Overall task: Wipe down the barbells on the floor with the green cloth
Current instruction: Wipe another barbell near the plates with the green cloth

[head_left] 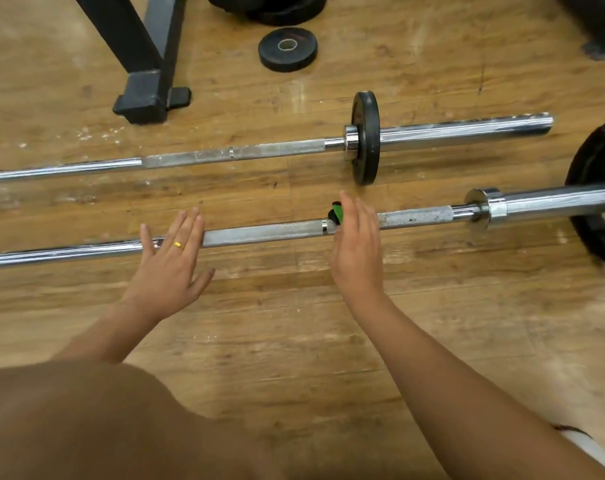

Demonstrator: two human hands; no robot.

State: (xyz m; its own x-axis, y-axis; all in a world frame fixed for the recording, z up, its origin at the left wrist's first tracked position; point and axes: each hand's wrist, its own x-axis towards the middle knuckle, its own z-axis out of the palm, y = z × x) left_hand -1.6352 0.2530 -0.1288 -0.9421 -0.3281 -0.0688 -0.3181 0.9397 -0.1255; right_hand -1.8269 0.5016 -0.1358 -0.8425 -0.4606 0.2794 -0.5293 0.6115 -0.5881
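**A:** Starting at the left fingers [190,220]: how did they lie?

**B:** Straight and spread wide, holding nothing. They reached over the near barbell [259,233] where its smooth part met the knurling. A gold ring [178,244] sat on one finger of that left hand [171,261].

**A:** And the right fingers [349,209]?

**B:** Straight too, close together, laid over the green cloth [337,213] on the same bar. Only a small green fold showed past the far side of the right hand [358,251]. The thumb was hidden, so I couldn't tell whether it pinched the cloth.

**A:** Where on the bar?

**B:** Between the left hand and the collar [483,207], which sat toward the right edge of the floor [329,341] beside a large black plate [595,168].

**A:** Farther out?

**B:** A second barbell [231,154] lay roughly parallel, farther from the person, carrying one small black plate [365,140]. Beyond it a loose plate [288,49] lay flat near the floor's far edge, with a black rack foot [148,95] to its left.
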